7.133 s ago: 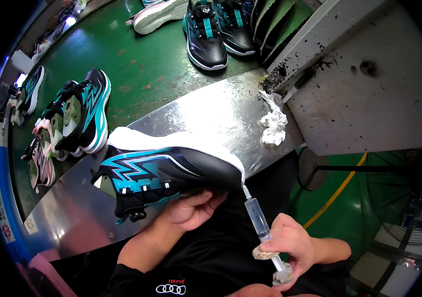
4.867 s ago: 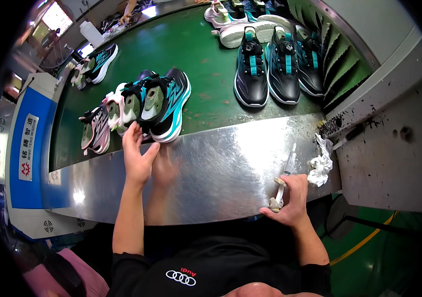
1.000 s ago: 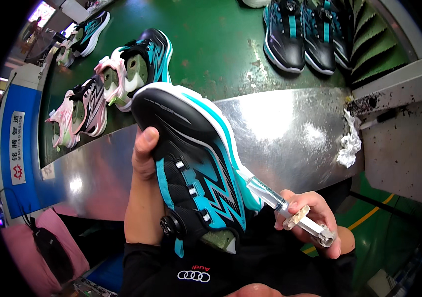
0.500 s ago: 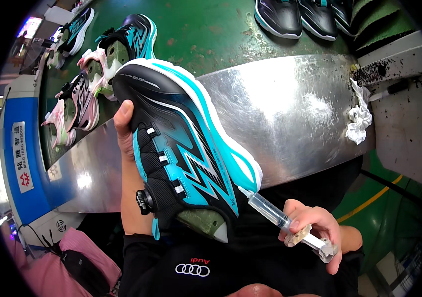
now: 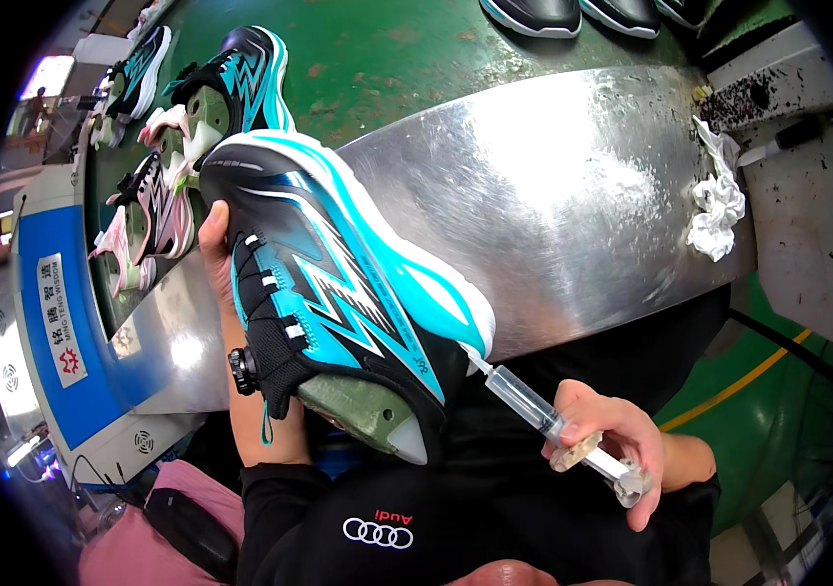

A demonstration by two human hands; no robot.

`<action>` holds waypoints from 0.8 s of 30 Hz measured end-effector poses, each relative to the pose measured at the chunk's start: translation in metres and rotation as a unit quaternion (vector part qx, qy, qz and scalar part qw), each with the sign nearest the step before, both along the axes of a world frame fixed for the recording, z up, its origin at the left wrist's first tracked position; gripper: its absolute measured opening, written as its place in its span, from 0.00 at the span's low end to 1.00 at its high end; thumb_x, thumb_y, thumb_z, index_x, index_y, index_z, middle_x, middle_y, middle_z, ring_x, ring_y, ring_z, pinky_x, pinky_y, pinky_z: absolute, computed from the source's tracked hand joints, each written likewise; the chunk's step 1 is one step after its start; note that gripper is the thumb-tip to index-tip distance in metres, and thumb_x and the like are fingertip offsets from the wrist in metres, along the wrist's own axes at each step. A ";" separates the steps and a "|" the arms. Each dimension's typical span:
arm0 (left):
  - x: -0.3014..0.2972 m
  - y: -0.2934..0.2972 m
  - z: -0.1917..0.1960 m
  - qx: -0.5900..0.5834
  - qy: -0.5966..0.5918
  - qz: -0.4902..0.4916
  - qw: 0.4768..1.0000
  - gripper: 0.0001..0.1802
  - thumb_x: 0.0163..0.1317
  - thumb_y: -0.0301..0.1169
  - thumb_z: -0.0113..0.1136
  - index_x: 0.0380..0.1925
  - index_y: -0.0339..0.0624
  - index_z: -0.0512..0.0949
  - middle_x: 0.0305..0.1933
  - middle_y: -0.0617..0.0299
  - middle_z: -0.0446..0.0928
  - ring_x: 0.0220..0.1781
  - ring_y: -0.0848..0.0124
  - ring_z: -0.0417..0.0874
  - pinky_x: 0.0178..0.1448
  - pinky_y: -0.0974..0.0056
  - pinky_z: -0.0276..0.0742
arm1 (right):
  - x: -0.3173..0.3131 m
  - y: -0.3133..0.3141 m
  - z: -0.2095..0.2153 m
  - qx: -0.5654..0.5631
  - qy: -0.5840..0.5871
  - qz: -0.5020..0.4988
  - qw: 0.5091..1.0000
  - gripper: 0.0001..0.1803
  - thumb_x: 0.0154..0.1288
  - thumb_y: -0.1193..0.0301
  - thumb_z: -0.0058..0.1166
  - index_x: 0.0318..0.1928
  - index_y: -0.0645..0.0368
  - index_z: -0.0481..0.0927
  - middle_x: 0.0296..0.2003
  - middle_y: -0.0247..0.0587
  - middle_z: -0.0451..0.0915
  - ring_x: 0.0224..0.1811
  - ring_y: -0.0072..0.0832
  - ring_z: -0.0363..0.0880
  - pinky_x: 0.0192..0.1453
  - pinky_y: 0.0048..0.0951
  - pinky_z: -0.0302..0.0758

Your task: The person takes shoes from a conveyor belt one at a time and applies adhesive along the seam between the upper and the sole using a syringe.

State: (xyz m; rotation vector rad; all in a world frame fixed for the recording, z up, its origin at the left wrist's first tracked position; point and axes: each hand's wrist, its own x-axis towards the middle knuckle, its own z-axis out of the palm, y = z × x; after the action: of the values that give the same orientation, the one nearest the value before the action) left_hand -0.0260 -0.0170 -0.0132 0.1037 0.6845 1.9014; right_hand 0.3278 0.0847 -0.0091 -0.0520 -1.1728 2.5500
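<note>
Shiny metal tops the desk [image 5: 543,225], over whose near edge the left hand [image 5: 217,246] grips a black-and-turquoise shoe [image 5: 338,273], while the fingers of the right hand [image 5: 617,430] hold a syringe [image 5: 522,398] at its heel [image 5: 475,327].

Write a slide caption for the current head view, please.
Left hand holds a sneaker; right hand holds a syringe at its heel.

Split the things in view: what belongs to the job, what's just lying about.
In use:
Black-and-teal shoe, in the left hand
Syringe, in the right hand, tip at the shoe's heel

Apparently lying about:
Crumpled white tissue
Black-handled tool
Other shoes on the green surface
</note>
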 end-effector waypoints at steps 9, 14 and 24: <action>-0.008 -0.050 0.004 -0.230 0.170 0.067 0.956 0.22 0.62 0.41 0.52 0.50 0.36 0.73 0.49 0.50 0.77 0.47 0.59 0.81 0.51 0.55 0.80 | -0.002 0.001 -0.015 0.053 0.013 0.000 0.999 0.51 0.40 0.43 0.70 0.58 0.65 0.68 0.44 0.39 0.80 0.37 0.24 0.63 0.41 0.25 0.59; -0.018 -0.107 0.002 -0.312 0.232 0.078 0.918 0.22 0.67 0.39 0.45 0.51 0.32 0.70 0.46 0.48 0.78 0.43 0.56 0.82 0.46 0.55 0.82 | -0.012 0.006 -0.024 0.113 0.029 -0.012 0.993 0.50 0.41 0.44 0.70 0.59 0.64 0.68 0.45 0.39 0.80 0.38 0.26 0.64 0.42 0.26 0.61; 0.033 -0.168 0.019 -0.377 0.182 0.105 0.902 0.12 0.64 0.26 0.49 0.46 0.36 0.69 0.44 0.52 0.76 0.45 0.64 0.80 0.51 0.61 0.79 | -0.028 0.003 -0.018 0.192 0.038 -0.028 0.980 0.47 0.39 0.52 0.72 0.59 0.61 0.68 0.48 0.38 0.79 0.39 0.31 0.69 0.44 0.30 0.64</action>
State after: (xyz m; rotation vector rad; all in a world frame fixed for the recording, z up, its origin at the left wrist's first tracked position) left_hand 0.0070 -0.1848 0.0054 -0.1178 1.7030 1.6983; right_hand 0.3001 0.0880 -0.0274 0.1025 -1.5831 2.2129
